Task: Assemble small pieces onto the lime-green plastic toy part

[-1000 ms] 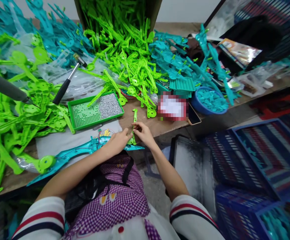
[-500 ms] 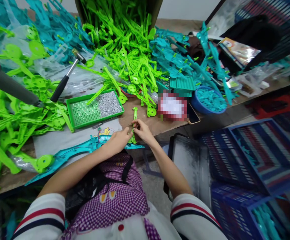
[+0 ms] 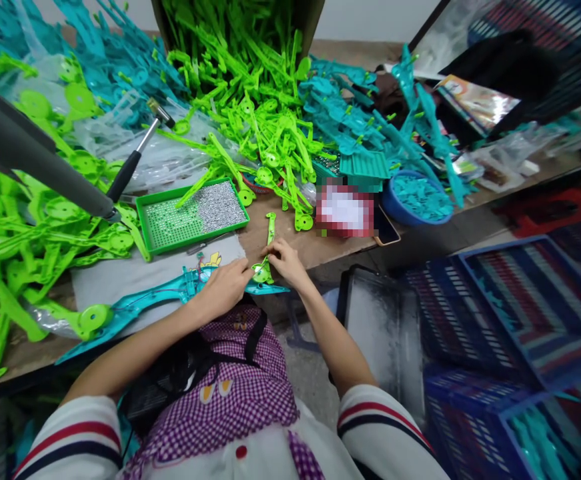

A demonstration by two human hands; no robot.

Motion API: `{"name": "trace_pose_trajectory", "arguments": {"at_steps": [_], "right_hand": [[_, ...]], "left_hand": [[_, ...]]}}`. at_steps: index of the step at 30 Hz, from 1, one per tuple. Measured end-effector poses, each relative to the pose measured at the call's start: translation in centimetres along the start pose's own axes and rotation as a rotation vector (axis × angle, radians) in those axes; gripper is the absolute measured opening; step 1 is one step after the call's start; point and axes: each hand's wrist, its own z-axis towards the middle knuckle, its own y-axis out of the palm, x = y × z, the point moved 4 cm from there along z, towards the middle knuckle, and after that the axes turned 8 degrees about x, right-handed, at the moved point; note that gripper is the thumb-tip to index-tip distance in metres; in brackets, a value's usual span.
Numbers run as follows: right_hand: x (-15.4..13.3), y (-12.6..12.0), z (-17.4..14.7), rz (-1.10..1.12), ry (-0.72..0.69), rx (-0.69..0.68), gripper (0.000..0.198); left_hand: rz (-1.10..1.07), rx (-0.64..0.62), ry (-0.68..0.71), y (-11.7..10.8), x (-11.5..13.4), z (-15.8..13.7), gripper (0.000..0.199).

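In close handwork likely needing steadiness next, the right hand (image 3: 286,262) seemingly pinches the green part (image 3: 271,230) mid-frame, the left hand (image 3: 227,285) beside it, grip unclear.

Pale wall (image 3: 370,20), brown worktable (image 3: 327,245), grey floor (image 3: 301,380)

lime green is recorded for the slim part (image 3: 271,228); turquoise for the long curved part (image 3: 153,293). the tray (image 3: 146,237) is noted as green, the small pins (image 3: 219,205) as silver. the hammer (image 3: 126,175) is seen in black and silver. the cloth (image 3: 103,283), grey, is printed with a yellow figure (image 3: 214,259). the table (image 3: 315,252) is logged as brown, the bowl (image 3: 413,215) as blue. the apron (image 3: 240,400) is patterned in purple-and-white check; the white sleeves (image 3: 83,407) are banded in red and navy.
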Motion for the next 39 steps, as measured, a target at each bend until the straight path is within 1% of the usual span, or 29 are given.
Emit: {"name": "trace_pose_trajectory", "arguments": {"at_steps": [4,9,12,17,20,22,27,31,33,35,36,37,39], "right_hand": [[-0.1,-0.2,-0.3,-0.022,-0.016,-0.03,0.024],[0.1,-0.9,-0.5,0.041,-0.076,-0.162,0.023],[0.1,-1.1,-0.4,0.041,-0.065,-0.225,0.02],[0.0,-0.9,0.1,-0.058,-0.025,-0.206,0.012],[0.1,-0.8,0.4,-0.077,-0.02,-0.261,0.011],[0.2,-0.9,0.6,-0.062,-0.038,-0.303,0.011],[0.3,-1.2,1.2,-0.015,-0.142,-0.378,0.013],[-0.4,-1.6,0.8,-0.124,-0.147,-0.357,0.013],[-1.5,-1.9,-0.2,-0.186,-0.183,-0.287,0.016],[-2.9,-1.9,-1.8,-0.215,-0.253,-0.178,0.023],[-3.5,-1.6,-2.7,-0.219,-0.293,-0.139,0.026],[-4.1,-1.0,-3.6,-0.22,-0.333,-0.13,0.028],[-4.6,0.5,-5.1,-0.234,-0.39,-0.153,0.029]], "left_hand": [[0.012,0.008,-0.034,0.6,-0.5,-0.1,0.031],[0.006,-0.002,-0.057,1.2,-0.5,-0.4,0.032],[-0.019,0.01,-0.063,1.3,-0.6,-0.4,0.033],[-0.045,0.021,-0.04,1.1,-0.5,-0.7,0.031],[-0.025,0.028,-0.058,0.6,-0.1,-1.4,0.029],[-0.021,0.018,-0.079,0.3,0.0,-1.9,0.028],[-0.086,-0.032,-0.105,0.2,-0.3,-2.2,0.029],[-0.14,-0.051,-0.139,0.2,-1.1,-2.0,0.031],[-0.164,-0.056,-0.153,0.1,-1.5,-2.0,0.033],[-0.189,-0.059,-0.139,-0.1,-1.8,-1.9,0.034],[-0.197,-0.062,-0.127,-0.1,-1.9,-1.9,0.034],[-0.202,-0.066,-0.117,-0.1,-2.1,-1.8,0.034],[-0.206,-0.079,-0.106,-0.2,-2.4,-1.6,0.034]]}}
